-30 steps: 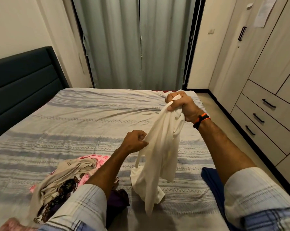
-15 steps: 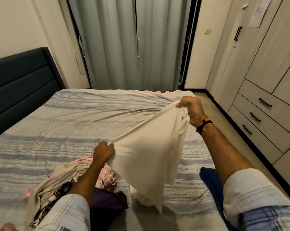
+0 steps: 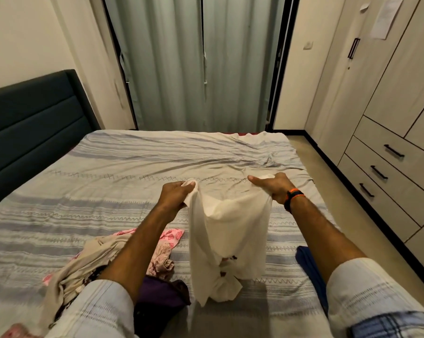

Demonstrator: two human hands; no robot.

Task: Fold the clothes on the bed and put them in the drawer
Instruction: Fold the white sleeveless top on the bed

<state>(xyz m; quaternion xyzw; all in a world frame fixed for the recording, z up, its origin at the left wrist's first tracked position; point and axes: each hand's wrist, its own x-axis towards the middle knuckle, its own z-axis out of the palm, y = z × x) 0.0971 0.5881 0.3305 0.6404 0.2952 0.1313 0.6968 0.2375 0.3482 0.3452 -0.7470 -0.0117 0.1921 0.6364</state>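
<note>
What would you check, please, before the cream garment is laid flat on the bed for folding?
1. Left hand grips one top edge of the cream garment: ok.
2. Right hand grips the other top edge: ok.
3. Garment spread flat between the hands: not ok, it sags in the middle and its bottom is bunched on the bed.
4. Bare sheet beyond the hands to lay it on: ok.
5. Clothes pile apart from the garment: cannot tell, the purple piece lies very close to its bunched end.
6. Drawers open to receive it: not ok, all shut.
</note>
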